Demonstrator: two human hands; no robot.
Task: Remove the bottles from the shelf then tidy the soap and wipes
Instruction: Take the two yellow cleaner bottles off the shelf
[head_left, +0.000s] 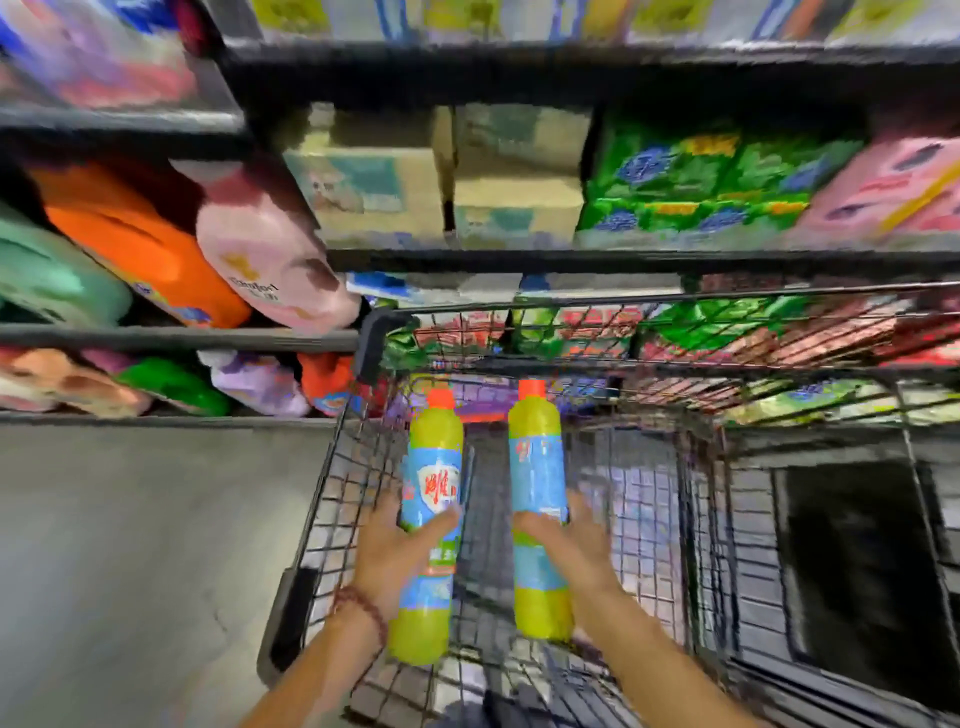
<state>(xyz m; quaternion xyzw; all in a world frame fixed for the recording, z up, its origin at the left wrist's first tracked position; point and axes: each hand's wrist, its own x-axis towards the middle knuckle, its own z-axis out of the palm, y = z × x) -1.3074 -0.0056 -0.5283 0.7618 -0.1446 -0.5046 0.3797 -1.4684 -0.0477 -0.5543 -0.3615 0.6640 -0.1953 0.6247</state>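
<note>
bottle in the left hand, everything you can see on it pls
The left bottle looks like yellow-green plastic with an orange-red cap and a blue label bearing a red-and-white shield logo. Cap on, pointing away toward the shelves. The left hand grips its lower middle over the wire cart, beside a matching bottle. Print is blurred.

red character 雕 on left bottle (432, 483) label, other print blurred
</note>
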